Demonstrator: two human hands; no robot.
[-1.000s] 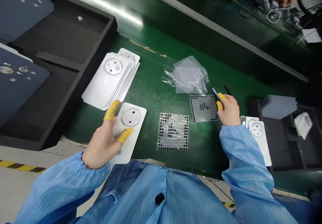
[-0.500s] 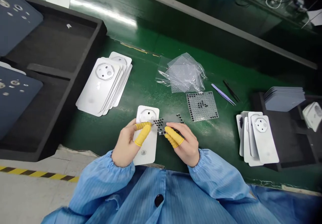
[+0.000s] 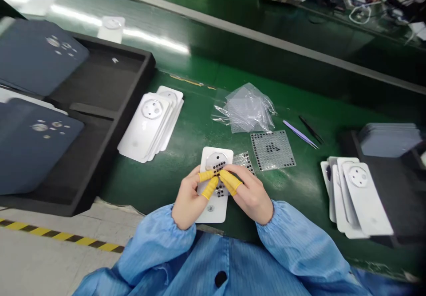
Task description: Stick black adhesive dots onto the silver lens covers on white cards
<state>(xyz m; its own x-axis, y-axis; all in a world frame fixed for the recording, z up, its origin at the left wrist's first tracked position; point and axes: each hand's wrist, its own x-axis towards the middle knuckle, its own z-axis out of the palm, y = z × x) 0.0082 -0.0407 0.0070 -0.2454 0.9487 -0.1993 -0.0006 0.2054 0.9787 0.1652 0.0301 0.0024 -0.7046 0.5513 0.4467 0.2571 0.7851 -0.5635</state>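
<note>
Yellow finger cots cover the thumb and forefinger of my left hand (image 3: 189,198) and fingers of my right hand (image 3: 251,196). Between my fingertips is a small clear sheet of black dots (image 3: 220,188), tilted above a white phone back panel (image 3: 213,218). My right hand pinches the sheet from the right. From the left, my left thumb and forefinger close on its dots; whether they grip a single dot is too small to tell. The panel lies flat, its octagonal camera area (image 3: 218,156) partly hidden by the sheet and fingers.
Right of my hands lie another dotted piece (image 3: 242,158), a larger dotted sheet (image 3: 273,151), clear bags (image 3: 249,109), purple tweezers (image 3: 299,134) and black tweezers (image 3: 311,129). White panels are stacked left (image 3: 143,127) and right (image 3: 368,203). Black trays (image 3: 133,83) hold dark blue panels (image 3: 40,149).
My hands have come closer together, and the dotted sheet has moved left over the white panel's camera area. The whole view has shifted, so everything on the bench appears further right and lower.
</note>
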